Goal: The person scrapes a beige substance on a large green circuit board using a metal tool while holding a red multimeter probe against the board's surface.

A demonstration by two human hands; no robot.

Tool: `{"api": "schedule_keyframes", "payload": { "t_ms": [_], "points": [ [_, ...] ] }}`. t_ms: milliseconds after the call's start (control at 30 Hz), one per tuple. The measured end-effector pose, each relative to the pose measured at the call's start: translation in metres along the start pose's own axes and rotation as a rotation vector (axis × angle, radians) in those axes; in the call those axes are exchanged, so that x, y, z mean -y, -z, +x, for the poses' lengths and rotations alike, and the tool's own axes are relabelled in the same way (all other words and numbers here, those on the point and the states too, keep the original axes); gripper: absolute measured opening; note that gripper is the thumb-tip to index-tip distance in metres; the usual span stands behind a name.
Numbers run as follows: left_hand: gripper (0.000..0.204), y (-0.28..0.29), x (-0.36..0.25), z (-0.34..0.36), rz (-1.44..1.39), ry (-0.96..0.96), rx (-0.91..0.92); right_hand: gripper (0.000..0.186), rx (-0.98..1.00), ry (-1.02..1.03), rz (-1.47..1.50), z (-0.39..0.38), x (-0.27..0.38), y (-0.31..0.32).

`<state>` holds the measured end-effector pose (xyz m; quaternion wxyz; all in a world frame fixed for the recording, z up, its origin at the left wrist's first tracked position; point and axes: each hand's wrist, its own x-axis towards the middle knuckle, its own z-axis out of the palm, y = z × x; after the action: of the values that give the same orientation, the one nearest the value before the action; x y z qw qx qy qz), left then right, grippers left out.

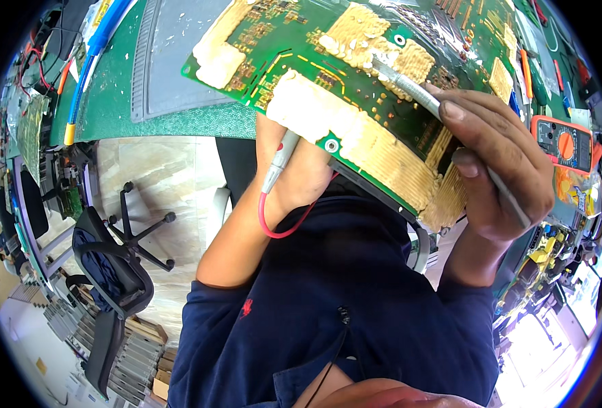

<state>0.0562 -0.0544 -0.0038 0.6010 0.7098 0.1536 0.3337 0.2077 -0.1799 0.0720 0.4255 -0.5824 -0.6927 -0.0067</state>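
A green circuit board [372, 112] tilts up in front of me, with thick patches of ridged cream-coloured compound [382, 160] over it. My left hand [308, 170] is closed under its near edge, bearing the board; the fingers are hidden behind it. Against that wrist lies a grey pen-shaped handle [282, 160] with a red dot and a looped red cable [268, 224]. My right hand [502, 153] is shut on a slim grey metal tool [410, 87]. Its tip touches the compound near the board's middle, where white crumbs lie. The other end sticks out below the palm.
A grey mat [178, 64] lies on the green worktop [110, 109], beside a blue tube-like tool with a yellow end [91, 68]. A red-edged multimeter [565, 145] is at the right. Behind, a black office chair [107, 258] stands on the pale floor, near stacked metal parts [134, 353].
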Motion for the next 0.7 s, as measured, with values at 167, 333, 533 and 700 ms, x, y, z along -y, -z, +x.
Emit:
{"api": "schedule_keyframes", "payload": {
  "t_ms": [167, 333, 533, 700],
  "points": [
    [0.023, -0.001, -0.003, 0.001, -0.005, -0.003, -0.005, 0.027, -0.054, -0.103, 0.093, -0.004, -0.002, 0.002],
    [0.022, 0.000, -0.003, 0.002, 0.071, -0.020, 0.008, 0.028, -0.073, -0.119, 0.098, -0.004, -0.001, 0.002],
    [0.020, -0.001, -0.002, 0.001, -0.114, 0.080, -0.013, 0.030, -0.119, -0.207, 0.099, -0.005, 0.005, -0.001],
    [0.018, -0.002, 0.003, 0.002, -0.147, 0.040, -0.018, 0.031, -0.163, -0.270, 0.090, -0.003, 0.010, -0.006]
  ]
}}
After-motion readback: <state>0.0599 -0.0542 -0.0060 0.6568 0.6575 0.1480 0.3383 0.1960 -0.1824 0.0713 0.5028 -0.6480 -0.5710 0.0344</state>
